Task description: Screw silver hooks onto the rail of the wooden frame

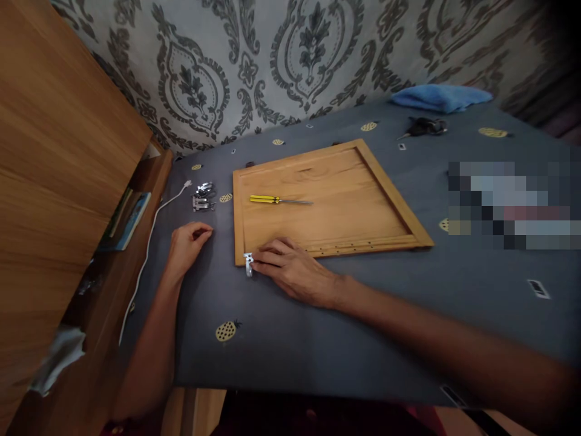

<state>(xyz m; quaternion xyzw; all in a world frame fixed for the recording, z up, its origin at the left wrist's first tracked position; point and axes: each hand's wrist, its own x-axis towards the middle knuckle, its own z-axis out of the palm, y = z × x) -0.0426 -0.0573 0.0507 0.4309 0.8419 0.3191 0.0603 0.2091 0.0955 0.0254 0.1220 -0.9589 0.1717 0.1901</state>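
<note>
A framed wooden door panel (318, 194) lies on the dark grey sheet. My right hand (295, 272) rests over its near edge, the fingertips holding a metal cabinet hinge (248, 261) at the near left corner. To the left of the panel, my left hand (187, 245) is closed in a pinch above the sheet; whatever sits between thumb and fingers is too small to make out. A screwdriver (265, 199) with a yellow handle lies on the panel, its shaft pointing right. Several more metal hinges (203, 198) are piled beyond my left hand.
A white cable (154, 227) runs along the left side, next to a wooden cabinet (68, 151) with books (134, 221) on its shelf. At the back right are a blue cloth (440, 97) and a dark object (424, 126). A patterned wall (254, 66) closes off the back.
</note>
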